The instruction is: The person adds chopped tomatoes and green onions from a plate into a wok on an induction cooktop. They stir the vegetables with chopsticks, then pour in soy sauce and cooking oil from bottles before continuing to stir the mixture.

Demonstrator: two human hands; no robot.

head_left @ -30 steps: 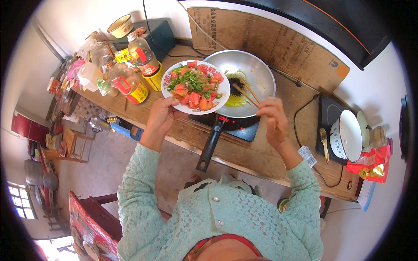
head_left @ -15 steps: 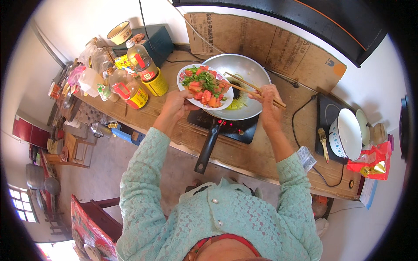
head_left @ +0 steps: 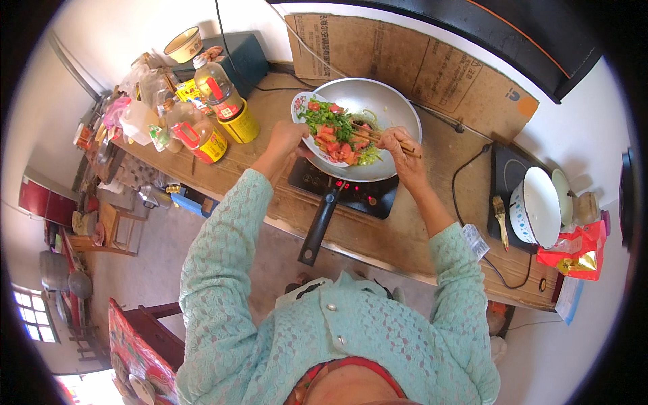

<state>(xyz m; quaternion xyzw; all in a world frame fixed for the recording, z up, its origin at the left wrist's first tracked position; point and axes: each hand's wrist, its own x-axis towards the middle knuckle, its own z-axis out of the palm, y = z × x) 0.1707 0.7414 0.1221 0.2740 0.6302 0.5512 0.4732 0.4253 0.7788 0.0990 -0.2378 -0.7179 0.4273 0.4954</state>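
My left hand (head_left: 289, 140) is closed on the rim of a white plate (head_left: 299, 103) with a floral edge, tipped to the right over the left part of the pan. Chopped tomatoes (head_left: 331, 140) and green pepper pieces (head_left: 324, 118) slide off it toward the pan. My right hand (head_left: 403, 154) grips a pair of wooden chopsticks (head_left: 410, 151), their tips among the tomatoes. Below is a grey frying pan (head_left: 398, 111) with a black handle (head_left: 320, 225), holding some oil and pale green bits. It stands on a black induction cooker (head_left: 374, 199) with lit red digits.
Oil bottles (head_left: 198, 131), a yellow tub (head_left: 241, 126) and bags crowd the counter's left. On the right stand a second cooker (head_left: 503, 175), a white enamel basin (head_left: 536, 206), a brush (head_left: 500, 219) and a red packet (head_left: 577, 251). Cardboard (head_left: 405, 57) leans against the wall behind.
My left hand has moved right and tipped the plate steeply over the pan. The chopstick tips have come down among the vegetables, which have shifted toward the pan.
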